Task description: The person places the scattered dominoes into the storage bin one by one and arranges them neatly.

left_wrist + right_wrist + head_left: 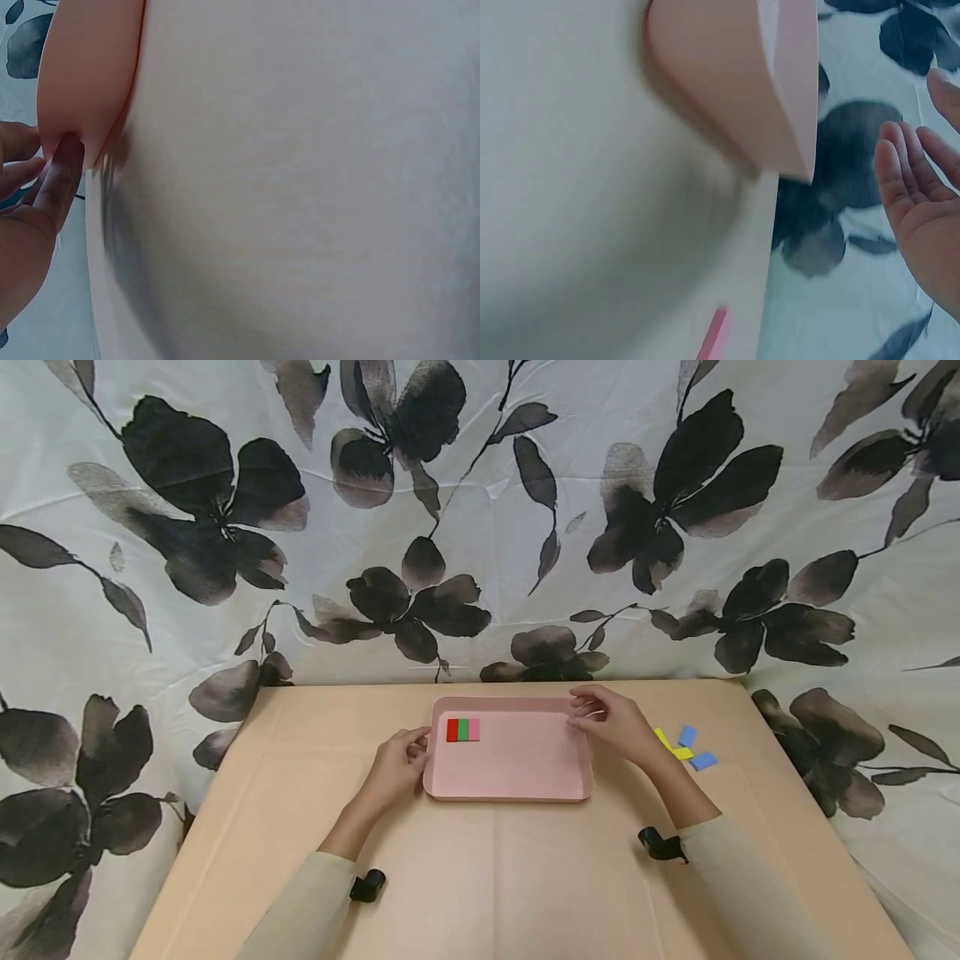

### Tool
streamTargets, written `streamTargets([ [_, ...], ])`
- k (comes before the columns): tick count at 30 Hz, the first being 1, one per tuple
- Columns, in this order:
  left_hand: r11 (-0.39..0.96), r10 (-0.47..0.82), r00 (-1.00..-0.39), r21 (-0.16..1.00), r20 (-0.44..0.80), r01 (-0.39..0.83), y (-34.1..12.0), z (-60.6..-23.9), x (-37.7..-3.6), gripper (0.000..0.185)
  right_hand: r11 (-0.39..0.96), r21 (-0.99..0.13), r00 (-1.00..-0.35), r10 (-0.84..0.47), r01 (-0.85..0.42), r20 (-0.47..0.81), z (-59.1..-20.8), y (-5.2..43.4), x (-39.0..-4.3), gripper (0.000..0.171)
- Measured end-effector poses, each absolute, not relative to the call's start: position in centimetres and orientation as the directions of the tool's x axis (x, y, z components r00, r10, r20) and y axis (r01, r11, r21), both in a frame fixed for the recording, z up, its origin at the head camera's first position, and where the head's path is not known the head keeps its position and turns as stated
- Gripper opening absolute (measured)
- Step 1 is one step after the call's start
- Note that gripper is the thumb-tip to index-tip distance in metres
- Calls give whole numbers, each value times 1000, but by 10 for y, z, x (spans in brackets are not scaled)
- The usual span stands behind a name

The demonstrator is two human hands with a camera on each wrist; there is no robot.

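Observation:
A pink tray [517, 777] lies in the middle of the tan table [480, 877]. In its far left corner, a red, a green and a pink block [462, 729] lie side by side. My left hand [415, 746] is at the tray's left rim, and in the left wrist view its fingers [61, 180] lie fairly straight against the tray's corner [86, 90]. My right hand [587, 710] hovers at the tray's far right corner. The right wrist view shows this hand [919, 202] with straight fingers, apart from the tray [735, 97] and holding nothing.
Loose yellow and blue pieces [686, 748] lie on the table just right of my right wrist. A flower-printed cloth [480, 510] hangs behind the table and drapes down both sides. Bare tabletop lies in front of the tray.

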State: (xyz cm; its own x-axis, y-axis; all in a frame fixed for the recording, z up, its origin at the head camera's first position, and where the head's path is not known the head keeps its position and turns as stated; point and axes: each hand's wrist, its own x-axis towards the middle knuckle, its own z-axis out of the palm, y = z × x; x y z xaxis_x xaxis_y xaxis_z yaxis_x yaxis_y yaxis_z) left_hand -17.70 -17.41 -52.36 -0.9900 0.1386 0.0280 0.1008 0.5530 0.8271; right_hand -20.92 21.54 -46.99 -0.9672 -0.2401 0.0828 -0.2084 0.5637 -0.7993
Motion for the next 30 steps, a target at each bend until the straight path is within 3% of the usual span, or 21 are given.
streamTargets([
  [7, 539, 136, -991, 838, 15, 87, -173, -524, -178, 47, 575, -790, -974, -195, -211, 118, -482, 262, -204, 48],
  [15, 535, 131, -991, 842, 6, 76, -173, -523, -176, 47, 659, -736, -983, -176, -156, 51, -503, 300, -199, 48],
  [30, 536, 132, -991, 840, 13, 83, -174, -521, -176, 46, 793, -600, -979, -188, -105, -77, -520, 319, -196, 46],
])
